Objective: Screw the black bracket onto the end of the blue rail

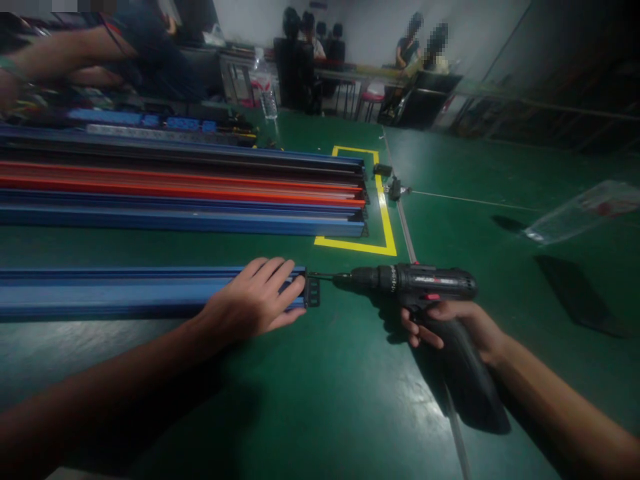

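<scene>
My right hand (440, 323) is wrapped round the grip of a black cordless drill (430, 283), which points left. Its long bit (325, 275) reaches the end of a blue metal profile (115, 293) lying on the green surface. A black slotted end piece (313, 292) sits at that end. Over the profile's right end lies my left hand (265, 293), fingers curled across the top and thumb at the near side, gripping it. Whether the bit tip is seated in a screw is too small to tell.
Beyond lie several parallel blue and red profiles (200, 187), ending inside a yellow tape outline (390, 227). Small black parts (395, 189) are beside it. A clear bottle (575, 213) stands right, another bottle (267, 93) farther back. A person's arm (75, 53) reaches in upper left; people sit behind.
</scene>
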Action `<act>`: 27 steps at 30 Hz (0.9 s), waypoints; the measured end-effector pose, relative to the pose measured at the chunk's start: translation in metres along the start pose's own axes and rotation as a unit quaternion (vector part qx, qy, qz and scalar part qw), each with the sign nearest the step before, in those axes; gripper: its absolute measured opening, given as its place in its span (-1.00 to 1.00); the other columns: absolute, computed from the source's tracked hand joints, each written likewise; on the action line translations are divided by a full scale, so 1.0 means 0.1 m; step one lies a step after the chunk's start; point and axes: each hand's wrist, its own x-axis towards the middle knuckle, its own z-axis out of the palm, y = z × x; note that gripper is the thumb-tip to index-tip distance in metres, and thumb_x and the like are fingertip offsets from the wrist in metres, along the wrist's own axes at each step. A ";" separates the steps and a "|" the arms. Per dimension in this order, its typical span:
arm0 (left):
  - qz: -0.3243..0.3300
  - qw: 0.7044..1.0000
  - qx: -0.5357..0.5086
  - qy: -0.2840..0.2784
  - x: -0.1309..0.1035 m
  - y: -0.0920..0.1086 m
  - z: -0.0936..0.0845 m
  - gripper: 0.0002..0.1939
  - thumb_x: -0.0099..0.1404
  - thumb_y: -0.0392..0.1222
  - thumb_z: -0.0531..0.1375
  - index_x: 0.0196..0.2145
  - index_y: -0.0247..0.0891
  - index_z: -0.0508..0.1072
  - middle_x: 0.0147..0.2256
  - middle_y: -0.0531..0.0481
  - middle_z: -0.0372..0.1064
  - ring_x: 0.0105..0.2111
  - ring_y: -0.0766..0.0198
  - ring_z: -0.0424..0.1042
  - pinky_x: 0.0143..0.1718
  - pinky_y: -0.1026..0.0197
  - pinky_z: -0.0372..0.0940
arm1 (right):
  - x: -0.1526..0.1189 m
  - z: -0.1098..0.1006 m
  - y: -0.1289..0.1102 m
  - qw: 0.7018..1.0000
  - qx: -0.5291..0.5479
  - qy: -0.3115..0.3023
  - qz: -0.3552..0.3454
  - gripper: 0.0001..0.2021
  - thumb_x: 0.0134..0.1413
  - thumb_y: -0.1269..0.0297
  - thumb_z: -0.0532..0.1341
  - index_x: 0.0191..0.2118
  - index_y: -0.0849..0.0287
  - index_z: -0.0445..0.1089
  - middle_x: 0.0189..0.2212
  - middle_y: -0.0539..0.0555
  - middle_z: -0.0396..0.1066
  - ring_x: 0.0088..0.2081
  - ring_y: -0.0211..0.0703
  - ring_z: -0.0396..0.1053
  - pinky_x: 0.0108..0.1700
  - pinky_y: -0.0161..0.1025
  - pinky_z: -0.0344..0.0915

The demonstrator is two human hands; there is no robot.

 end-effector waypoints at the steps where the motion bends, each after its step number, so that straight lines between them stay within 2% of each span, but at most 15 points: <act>1: -0.001 1.000 -0.001 -0.001 0.00 0.00 0.00 -0.59 0.42 0.05 0.15 -0.03 -0.36 0.49 -0.02 -0.41 0.47 -0.08 -0.13 0.51 -0.10 -0.10 0.42 | 0.00 0.00 0.00 1.000 0.004 -0.002 0.003 -0.66 0.06 0.35 0.21 -0.09 0.45 0.56 -0.48 0.11 0.56 -0.49 -0.25 0.46 -0.09 -0.20 0.46; 4: -0.005 1.000 -0.002 0.000 -0.01 0.01 0.02 -0.61 0.43 0.05 0.14 -0.04 -0.35 0.49 0.00 -0.42 0.46 -0.10 -0.13 0.52 -0.12 -0.08 0.41 | 0.00 0.01 0.01 1.000 0.016 -0.001 0.014 -0.66 0.05 0.35 0.22 -0.11 0.44 0.57 -0.45 0.12 0.58 -0.48 -0.26 0.48 -0.10 -0.22 0.46; 9: -0.001 1.000 -0.006 0.007 -0.04 0.01 0.07 -0.63 0.45 0.02 0.12 -0.02 -0.34 0.48 0.00 -0.43 0.46 -0.10 -0.14 0.51 -0.12 -0.08 0.38 | 0.00 0.01 0.02 1.000 0.001 0.012 -0.010 -0.66 0.02 0.33 0.24 -0.12 0.43 0.57 -0.34 0.17 0.59 -0.51 -0.27 0.45 -0.11 -0.16 0.46; 14: -0.005 1.000 -0.003 0.005 -0.05 0.03 0.09 -0.62 0.43 0.03 0.13 -0.01 -0.32 0.46 0.00 -0.42 0.46 -0.09 -0.15 0.51 -0.12 -0.09 0.35 | -0.02 -0.03 0.06 1.000 0.007 0.019 0.000 -0.66 0.05 0.28 0.24 -0.13 0.43 0.59 -0.56 0.10 0.52 -0.46 -0.19 0.47 -0.12 -0.19 0.42; 22: -0.018 1.000 0.010 0.003 -0.03 0.06 0.13 -0.61 0.41 0.07 0.15 0.00 -0.28 0.44 0.00 -0.35 0.47 -0.09 -0.12 0.49 -0.11 -0.08 0.35 | -0.01 -0.06 0.11 1.000 0.007 0.020 -0.008 -0.62 0.03 0.24 0.24 -0.12 0.41 0.60 -0.42 0.18 0.59 -0.54 -0.27 0.42 -0.22 -0.23 0.40; 27: -0.017 1.000 0.005 0.020 -0.05 0.06 0.14 -0.63 0.40 0.04 0.15 -0.02 -0.29 0.45 -0.01 -0.35 0.47 -0.11 -0.10 0.50 -0.12 -0.09 0.37 | -0.01 -0.03 0.08 1.000 0.019 0.013 -0.001 -0.60 0.03 0.27 0.22 -0.08 0.43 0.58 -0.35 0.24 0.63 -0.54 -0.28 0.45 -0.20 -0.23 0.43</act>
